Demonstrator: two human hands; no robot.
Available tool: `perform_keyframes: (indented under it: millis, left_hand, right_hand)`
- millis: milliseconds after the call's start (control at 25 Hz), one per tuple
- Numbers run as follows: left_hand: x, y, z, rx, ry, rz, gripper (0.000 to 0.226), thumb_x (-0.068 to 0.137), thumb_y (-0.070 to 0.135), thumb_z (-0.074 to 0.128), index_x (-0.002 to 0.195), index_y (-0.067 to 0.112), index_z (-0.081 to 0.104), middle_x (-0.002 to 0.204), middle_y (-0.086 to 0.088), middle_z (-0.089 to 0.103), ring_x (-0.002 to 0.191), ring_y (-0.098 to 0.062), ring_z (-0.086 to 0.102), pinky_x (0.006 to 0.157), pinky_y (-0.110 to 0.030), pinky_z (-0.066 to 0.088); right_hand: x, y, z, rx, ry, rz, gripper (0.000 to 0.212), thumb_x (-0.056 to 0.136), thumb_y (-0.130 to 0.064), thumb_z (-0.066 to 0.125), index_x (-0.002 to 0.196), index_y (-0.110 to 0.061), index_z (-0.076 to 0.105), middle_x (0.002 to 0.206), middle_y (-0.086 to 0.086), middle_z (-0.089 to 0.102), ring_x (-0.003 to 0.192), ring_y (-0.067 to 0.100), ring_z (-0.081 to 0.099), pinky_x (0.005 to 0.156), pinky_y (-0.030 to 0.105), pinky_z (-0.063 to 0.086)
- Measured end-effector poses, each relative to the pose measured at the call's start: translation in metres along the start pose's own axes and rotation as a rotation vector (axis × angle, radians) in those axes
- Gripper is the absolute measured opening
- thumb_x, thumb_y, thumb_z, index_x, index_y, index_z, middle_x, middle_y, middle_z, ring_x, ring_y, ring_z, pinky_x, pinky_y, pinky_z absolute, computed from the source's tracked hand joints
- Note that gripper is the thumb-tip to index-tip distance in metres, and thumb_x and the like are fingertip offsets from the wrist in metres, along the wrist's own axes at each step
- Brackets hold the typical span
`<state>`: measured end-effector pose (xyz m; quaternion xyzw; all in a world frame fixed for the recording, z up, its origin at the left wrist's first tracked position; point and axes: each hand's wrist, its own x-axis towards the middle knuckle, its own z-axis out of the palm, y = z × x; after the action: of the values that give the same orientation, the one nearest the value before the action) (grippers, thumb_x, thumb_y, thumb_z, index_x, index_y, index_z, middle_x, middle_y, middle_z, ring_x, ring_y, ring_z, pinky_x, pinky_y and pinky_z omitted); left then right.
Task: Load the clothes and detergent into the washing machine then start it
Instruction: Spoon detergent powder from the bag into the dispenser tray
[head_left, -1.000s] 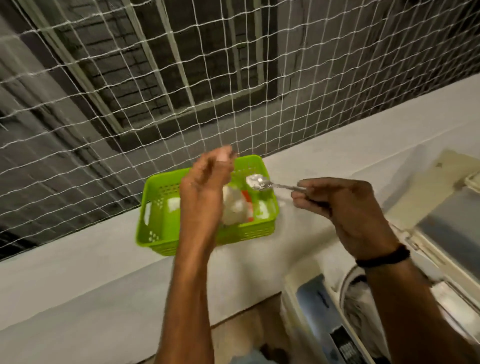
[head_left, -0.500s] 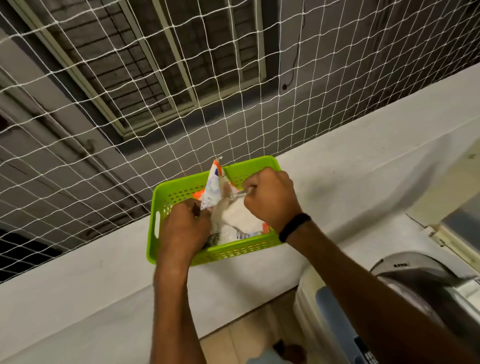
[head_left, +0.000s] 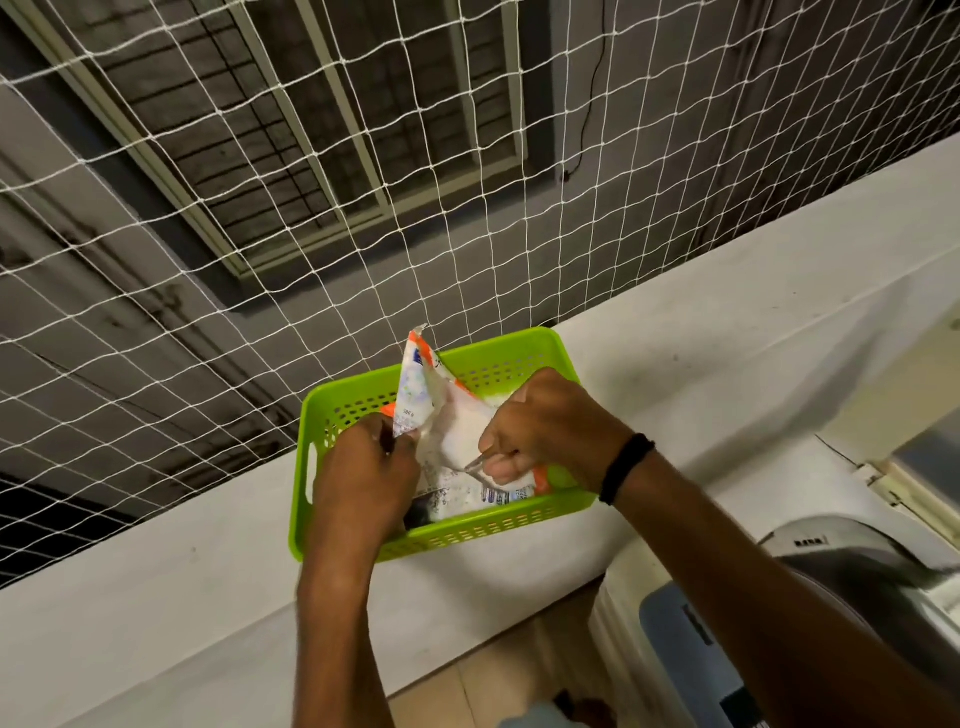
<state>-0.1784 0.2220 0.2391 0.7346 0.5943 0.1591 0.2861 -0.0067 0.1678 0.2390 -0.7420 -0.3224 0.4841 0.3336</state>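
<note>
**Scooping detergent from a packet in a green basket: where it could spill**

Beyond and to the left of the green basket (head_left: 304, 431), a white net (head_left: 156, 260) closed off the open side. The basket sat on a pale ledge (head_left: 727, 338), and its near wall appeared to lie close to the ledge's near edge.

Over the basket's left half, the left hand (head_left: 363, 478) had a narrow grip. Its fingertips pinched the torn edge of the detergent packet (head_left: 415, 395) and held the mouth open. The packet stood inside the basket, with its orange-and-white flap rising above the far rim and white powder showing in the opening.

At the basket's middle, a thin metal spoon (head_left: 475, 462) reached into the powder. Only part of the handle showed. Over the right half, the right hand (head_left: 550, 431), with a black wristband (head_left: 626, 467), had its grip curled round that handle.

Below and to the right of the basket stood the washing machine (head_left: 857, 561). Whether clothes were inside could not be told.

Likely risks:
- If the left pinch slipped, the packet could fold shut or tip and dump powder into the basket.
- Pressing down with the spoon near the front wall might rock the basket off the ledge.
- A heaped spoonful carried from basket to machine would cross open floor, so a tilt or jolt would scatter detergent there.
</note>
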Motion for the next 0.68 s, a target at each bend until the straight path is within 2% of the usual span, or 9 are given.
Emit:
perform_keyframes:
  millis: [120, 240, 360, 440, 520, 600, 680]
  left_hand:
    - [-0.002, 0.001, -0.003, -0.015, -0.021, -0.005, 0.015, 0.091, 0.031, 0.061, 0.08, 0.022, 0.063, 0.078, 0.002, 0.067, 0.082, -0.031, 0.063, 0.076, -0.043, 0.053]
    - [-0.004, 0.001, -0.005, -0.094, -0.037, -0.015, 0.018, 0.077, 0.043, 0.059, 0.09, 0.033, 0.066, 0.087, 0.012, 0.072, 0.085, -0.022, 0.068, 0.081, -0.047, 0.056]
    - [-0.007, 0.0, -0.006, -0.189, -0.041, -0.018, 0.03, 0.072, 0.042, 0.06, 0.102, 0.04, 0.063, 0.101, 0.017, 0.073, 0.097, -0.013, 0.07, 0.088, -0.046, 0.057]
    - [-0.011, 0.004, -0.008, -0.235, -0.021, -0.004, 0.035, 0.077, 0.032, 0.065, 0.112, 0.037, 0.062, 0.111, 0.013, 0.072, 0.107, -0.013, 0.067, 0.093, -0.047, 0.055]
    - [-0.014, 0.009, -0.008, -0.277, 0.028, 0.014, 0.04, 0.086, 0.011, 0.066, 0.12, 0.03, 0.06, 0.12, 0.005, 0.069, 0.116, -0.016, 0.063, 0.1, -0.043, 0.052]
    - [-0.017, 0.015, -0.007, -0.338, 0.107, 0.053, 0.044, 0.089, -0.002, 0.06, 0.126, 0.021, 0.06, 0.125, 0.0, 0.066, 0.121, -0.014, 0.059, 0.101, -0.033, 0.048]
    - [-0.022, 0.026, -0.005, -0.424, 0.22, 0.115, 0.042, 0.092, -0.004, 0.057, 0.127, 0.019, 0.06, 0.126, 0.003, 0.065, 0.12, -0.01, 0.059, 0.097, -0.026, 0.045]
  right_hand:
    - [-0.008, 0.003, -0.01, -0.032, 0.127, -0.079, 0.033, 0.068, -0.023, 0.057, 0.086, 0.001, 0.071, 0.078, 0.015, 0.075, 0.074, 0.03, 0.074, 0.071, 0.046, 0.062]
    - [-0.023, 0.005, -0.025, 0.036, 0.205, -0.205, 0.026, 0.068, -0.021, 0.058, 0.074, -0.001, 0.073, 0.065, 0.011, 0.073, 0.065, 0.021, 0.073, 0.078, 0.045, 0.06]
    - [-0.033, 0.006, -0.035, 0.28, 0.22, -0.18, 0.022, 0.069, -0.01, 0.057, 0.072, 0.005, 0.072, 0.07, 0.025, 0.072, 0.067, 0.034, 0.073, 0.079, 0.049, 0.06]
    - [-0.039, 0.007, -0.042, 0.392, 0.206, -0.168, 0.016, 0.081, 0.005, 0.056, 0.08, 0.014, 0.069, 0.075, 0.031, 0.069, 0.069, 0.04, 0.07, 0.073, 0.047, 0.062]
    - [-0.044, 0.012, -0.049, 0.463, 0.185, -0.178, 0.017, 0.085, 0.01, 0.053, 0.083, 0.015, 0.069, 0.077, 0.029, 0.068, 0.072, 0.04, 0.07, 0.07, 0.039, 0.063]
    - [-0.047, 0.021, -0.056, 0.559, 0.156, -0.192, 0.018, 0.086, 0.012, 0.051, 0.085, 0.013, 0.069, 0.079, 0.028, 0.069, 0.073, 0.038, 0.071, 0.068, 0.035, 0.063]
    - [-0.049, 0.031, -0.061, 0.642, 0.145, -0.21, 0.018, 0.087, 0.014, 0.05, 0.089, 0.016, 0.068, 0.081, 0.027, 0.069, 0.07, 0.034, 0.072, 0.064, 0.032, 0.062]
